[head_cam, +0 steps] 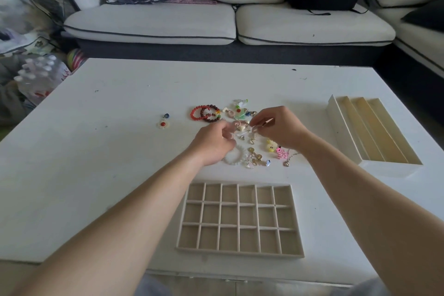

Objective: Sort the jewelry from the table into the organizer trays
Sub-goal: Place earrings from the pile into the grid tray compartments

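Hands meet over the jewelry pile (253, 149) on a white table (96, 151): right hand (280, 128) pinches a thin pinkish piece (267, 122) btwn thumb & forefinger; left hand (213, 143) has fingers curled at a pink-and-cream charm (239, 125), grip can't be told. Red bead bracelet (195, 113) & dark bead bracelet (212, 115) lie touching just beyond the left fingertips; white bead bracelet (236, 158) sits beside the left palm; flower charm (163, 124) lies well apart, left of the left fingers. Grid tray (240, 254), nearer the person than both hands, shows bare beige lining in every compartment; slotted tray (336, 125), well right of the right fingers, likewise.
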`<state>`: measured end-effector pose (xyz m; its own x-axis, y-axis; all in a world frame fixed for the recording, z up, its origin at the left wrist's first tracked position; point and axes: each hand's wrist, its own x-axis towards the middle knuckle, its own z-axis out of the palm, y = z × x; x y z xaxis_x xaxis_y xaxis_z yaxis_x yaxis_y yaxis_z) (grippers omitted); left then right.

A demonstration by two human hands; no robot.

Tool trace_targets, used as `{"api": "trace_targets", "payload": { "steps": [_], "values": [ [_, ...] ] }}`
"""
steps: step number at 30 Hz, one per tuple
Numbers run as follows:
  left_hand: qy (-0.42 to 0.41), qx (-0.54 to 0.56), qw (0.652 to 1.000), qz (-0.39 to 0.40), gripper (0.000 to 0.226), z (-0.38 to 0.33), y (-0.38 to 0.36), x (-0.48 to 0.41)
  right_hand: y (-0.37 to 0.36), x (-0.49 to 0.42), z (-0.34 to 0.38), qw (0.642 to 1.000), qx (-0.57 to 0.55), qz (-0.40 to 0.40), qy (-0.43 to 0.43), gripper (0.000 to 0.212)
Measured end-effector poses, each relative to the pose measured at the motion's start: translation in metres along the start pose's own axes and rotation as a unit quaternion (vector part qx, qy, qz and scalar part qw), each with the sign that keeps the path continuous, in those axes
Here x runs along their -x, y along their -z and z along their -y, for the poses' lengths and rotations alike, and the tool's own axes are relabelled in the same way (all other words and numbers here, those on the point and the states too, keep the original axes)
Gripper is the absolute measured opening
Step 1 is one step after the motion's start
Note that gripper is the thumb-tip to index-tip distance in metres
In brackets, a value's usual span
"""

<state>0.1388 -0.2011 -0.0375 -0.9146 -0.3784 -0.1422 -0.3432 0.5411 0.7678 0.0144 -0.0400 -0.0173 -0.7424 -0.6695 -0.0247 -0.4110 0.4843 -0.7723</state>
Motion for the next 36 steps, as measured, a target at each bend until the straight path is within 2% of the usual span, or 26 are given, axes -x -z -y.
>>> {"api": "trace_targets", "payload": {
  "steps": [2, 4, 6, 7, 10, 15, 17, 23, 28, 31, 36],
  "values": [
    [0.005, 0.057, 0.998, -0.006, 0.027, -0.007, -0.002, -0.001, 0.001, 0.007, 0.008, 0.997, -0.076, 0.028, -0.003, 0.026],
    [0.058, 0.181, 0.982, 0.010, 0.021, -0.016, -0.002, 0.000, 0.001, 0.013, 0.015, 0.987, -0.152, 0.046, -0.009, 0.021],
    [0.136, 0.344, 0.928, 0.055, 0.012, -0.026, 0.002, 0.007, 0.001, 0.018, 0.021, 0.974, -0.222, 0.049, -0.015, 0.016],
    [0.160, 0.394, 0.902, 0.081, 0.014, -0.029, 0.005, 0.011, 0.001, 0.019, 0.023, 0.966, -0.254, 0.051, -0.018, 0.015],
    [0.160, 0.453, 0.869, 0.116, 0.020, -0.032, 0.010, 0.021, 0.002, 0.025, 0.030, 0.941, -0.332, 0.067, -0.026, 0.015],
    [0.133, 0.498, 0.856, 0.044, 0.009, -0.031, 0.021, 0.032, -0.001, 0.035, 0.041, 0.915, -0.389, 0.093, -0.047, 0.021],
    [0.129, 0.496, 0.859, 0.022, 0.009, -0.027, 0.027, 0.036, -0.006, 0.039, 0.045, 0.909, -0.403, 0.093, -0.048, 0.019],
    [0.111, 0.460, 0.880, -0.025, 0.016, -0.016, 0.041, 0.055, -0.030, 0.055, 0.054, 0.932, -0.352, 0.071, -0.041, 0.025],
    [0.131, 0.412, 0.901, -0.034, 0.019, -0.002, 0.047, 0.068, -0.049, 0.063, 0.061, 0.937, -0.325, 0.086, -0.097, 0.030],
    [0.127, 0.333, 0.934, -0.017, 0.020, 0.012, 0.051, 0.073, -0.059, 0.064, 0.064, 0.954, -0.261, 0.110, -0.103, 0.028],
    [0.097, 0.095, 0.991, 0.002, 0.014, 0.037, 0.054, 0.076, -0.081, 0.061, 0.062, 0.973, -0.137, 0.152, -0.103, 0.014]
  ]
}}
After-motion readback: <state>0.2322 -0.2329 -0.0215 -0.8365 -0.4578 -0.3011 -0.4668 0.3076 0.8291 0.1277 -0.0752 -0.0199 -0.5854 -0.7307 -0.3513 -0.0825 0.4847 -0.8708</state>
